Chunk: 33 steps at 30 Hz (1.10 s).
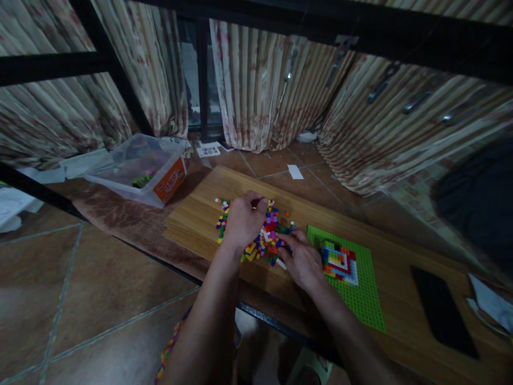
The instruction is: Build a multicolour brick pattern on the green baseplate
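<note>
1. My left hand [243, 219] lies knuckles up on the brick pile [262, 235], fingers curled down into it; whether they pinch a brick I cannot tell, since the back of my hand hides the tips.
2. My right hand [303, 261] rests at the pile's near right edge, fingers bent and together, tips among the bricks. It may be closing on one, but the grip is hidden.
3. The pile is spread flat on the counter [200, 214], not heaped, so I judge each colour can be spotted and picked out singly.
4. Just right of the pile lies the green baseplate [364, 299], touching my right hand's side. Keeping it so close makes for a short reach from pile to plate.
5. On the plate, at the end nearest the pile, sits a square build [340, 262] of nested coloured rings.
6. Further right of the pile, beyond the plate, a dark phone [443, 313] lies flat, out of my hands' way.
7. Left of the pile and behind it, off the counter, stands a clear tub [138, 168] with an orange label, a few green bits inside.
</note>
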Each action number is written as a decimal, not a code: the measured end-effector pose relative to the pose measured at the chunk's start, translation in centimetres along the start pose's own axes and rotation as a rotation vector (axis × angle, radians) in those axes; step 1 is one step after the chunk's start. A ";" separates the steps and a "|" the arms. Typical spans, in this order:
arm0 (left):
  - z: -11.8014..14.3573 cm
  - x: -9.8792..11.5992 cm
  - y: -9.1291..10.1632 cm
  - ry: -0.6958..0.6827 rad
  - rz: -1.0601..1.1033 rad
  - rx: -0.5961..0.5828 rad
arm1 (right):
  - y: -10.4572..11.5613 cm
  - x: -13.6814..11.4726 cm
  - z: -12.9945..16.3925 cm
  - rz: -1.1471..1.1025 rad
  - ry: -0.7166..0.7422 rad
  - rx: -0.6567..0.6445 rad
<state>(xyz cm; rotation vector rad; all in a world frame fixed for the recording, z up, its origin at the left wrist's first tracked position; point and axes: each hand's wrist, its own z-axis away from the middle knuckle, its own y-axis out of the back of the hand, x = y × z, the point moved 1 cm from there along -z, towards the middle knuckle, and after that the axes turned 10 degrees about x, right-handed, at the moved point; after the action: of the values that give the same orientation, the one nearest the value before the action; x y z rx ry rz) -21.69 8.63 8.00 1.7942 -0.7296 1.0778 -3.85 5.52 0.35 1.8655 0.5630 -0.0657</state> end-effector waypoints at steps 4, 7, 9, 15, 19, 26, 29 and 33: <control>0.0 0.0 -0.1 -0.014 0.004 -0.002 | 0.0 0.3 -0.4 -0.007 0.046 -0.028; 0.0 0.0 -0.1 -0.022 0.006 -0.004 | 0.0 0.5 -0.5 -0.034 0.069 -0.022; 0.0 0.0 -0.1 -0.035 0.001 -0.006 | 0.1 0.5 -0.6 -0.050 0.087 -0.020; 0.1 0.2 0.0 -0.050 -0.069 -0.041 | 0.0 0.6 -1.1 -0.089 0.139 -0.074; 0.2 -0.2 -0.2 -0.071 -0.136 -0.112 | 0.6 0.5 -1.2 -0.112 0.158 -0.052; 1.9 0.0 -2.0 0.070 0.070 -0.471 | 3.1 -1.3 -0.6 -0.267 -0.227 0.336; 2.6 0.5 -3.1 0.224 0.272 -0.514 | 3.6 -2.2 -0.5 -0.428 -0.358 0.402; 2.8 0.5 -3.5 0.281 0.393 -0.500 | 3.9 -2.0 -0.6 -0.743 -0.425 0.355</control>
<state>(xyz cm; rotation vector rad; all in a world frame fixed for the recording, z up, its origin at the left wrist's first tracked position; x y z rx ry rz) -17.57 7.53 6.50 1.0751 -1.0905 1.2349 -4.17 4.34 4.60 1.7999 0.9526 -1.0833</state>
